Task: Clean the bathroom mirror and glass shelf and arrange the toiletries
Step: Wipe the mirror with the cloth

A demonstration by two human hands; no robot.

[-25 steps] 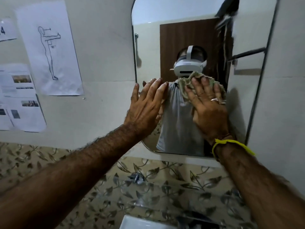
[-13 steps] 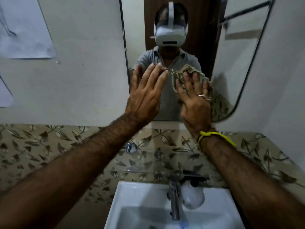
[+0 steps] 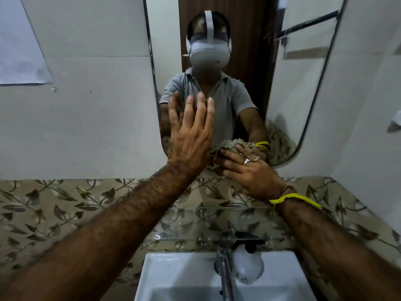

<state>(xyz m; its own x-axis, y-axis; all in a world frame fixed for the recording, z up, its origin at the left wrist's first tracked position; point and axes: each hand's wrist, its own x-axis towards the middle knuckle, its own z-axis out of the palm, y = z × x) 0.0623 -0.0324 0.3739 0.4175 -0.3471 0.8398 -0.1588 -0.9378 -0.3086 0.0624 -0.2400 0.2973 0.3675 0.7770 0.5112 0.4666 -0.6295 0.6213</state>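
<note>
My two forearms reach forward from the bottom corners, both bare, the right one with one yellow thread (image 3: pixel 295 199) tied at the wrist. Below them sits one white sink (image 3: pixel 186 276) with one metal tap (image 3: pixel 223 268), and one white spray bottle (image 3: pixel 247 266) with a black trigger head stands just beside the tap on its right. Above the sink runs one glass shelf (image 3: pixel 195 222), fixed against the band of leaf-patterned tiles. Farther on, my left hand (image 3: pixel 191 137) is raised upright, released, with its four fingers spread and the palm laid against the lower left part of the mirror (image 3: pixel 303 94). My right hand (image 3: pixel 243 168) lies lower, near the mirror's bottom edge, its fingers turned leftward and pressing one crumpled greenish cloth (image 3: pixel 230 145) onto the glass; one ring shows on a finger. The two hands are just beside each other. On the wall to the left hangs one sheet of paper (image 3: pixel 19 51).
</note>
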